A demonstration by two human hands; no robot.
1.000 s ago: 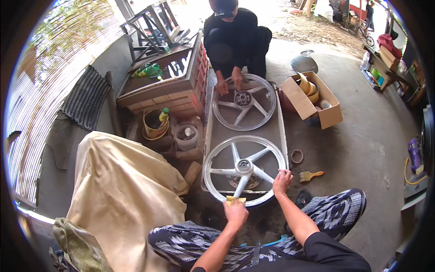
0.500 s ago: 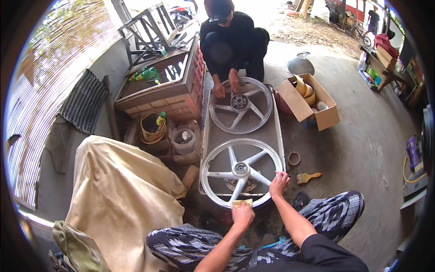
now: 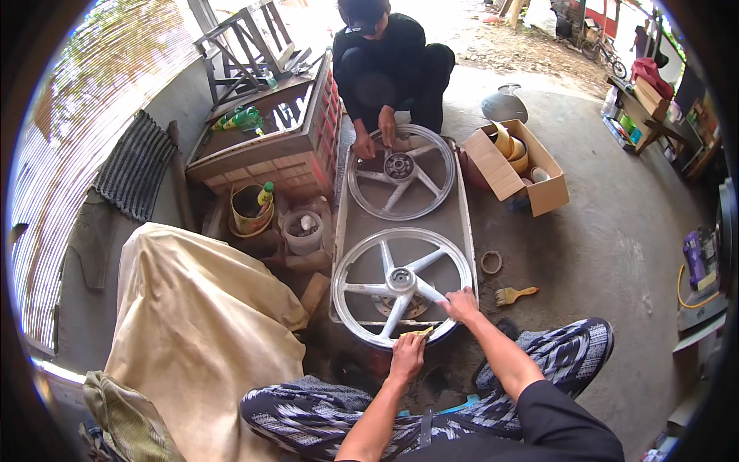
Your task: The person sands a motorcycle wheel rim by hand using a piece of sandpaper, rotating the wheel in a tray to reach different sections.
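A pale, five-spoked wheel rim [image 3: 400,279] lies flat before me on a low, frame-like stand. My left hand [image 3: 408,357] is closed on a yellow piece, apparently sandpaper [image 3: 420,333], and presses it to the rim's near edge. At the right side of the same wheel, my right hand [image 3: 460,305] grips the outer ring close to the end of a spoke. Beyond it lies a second, greyer wheel [image 3: 399,165], where a crouching person in dark clothes [image 3: 391,65] has both hands at its far left edge. What those fingers hold is too small to tell.
Right of the stand [image 3: 469,254] are a paintbrush [image 3: 516,295], a ring-shaped piece [image 3: 491,262] and an uncovered cardboard box [image 3: 548,202]. A tan sheet [image 3: 192,323] drapes something on my left. Behind it stand a bucket [image 3: 250,223], a white tub [image 3: 304,245] and a crate [image 3: 262,173].
The whole view has shifted slightly. My left hand has slid the yellow piece a little rightward along the rim, and my right hand has moved slightly inward on the ring.
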